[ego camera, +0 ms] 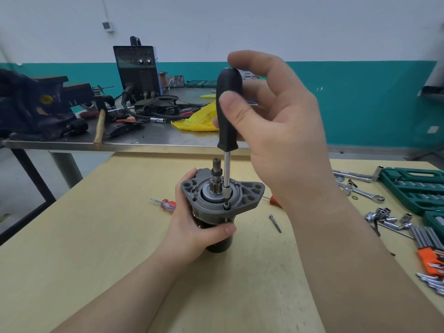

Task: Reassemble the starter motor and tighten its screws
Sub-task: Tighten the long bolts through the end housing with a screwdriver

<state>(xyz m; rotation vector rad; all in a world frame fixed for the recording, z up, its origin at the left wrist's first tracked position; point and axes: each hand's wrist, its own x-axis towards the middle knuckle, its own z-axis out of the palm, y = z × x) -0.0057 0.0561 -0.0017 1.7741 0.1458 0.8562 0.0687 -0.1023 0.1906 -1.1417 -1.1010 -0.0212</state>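
While one screwdriver (228,109) turns—two hands grip.

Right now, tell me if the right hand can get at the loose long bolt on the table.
Probably yes, once freed: the loose long bolt lies in the open beside the starter motor, but the right hand grips the screwdriver.

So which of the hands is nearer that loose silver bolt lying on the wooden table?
Right. The right hand is raised above the loose silver bolt, its forearm passing beside it; the left hand grips the starter motor farther left.
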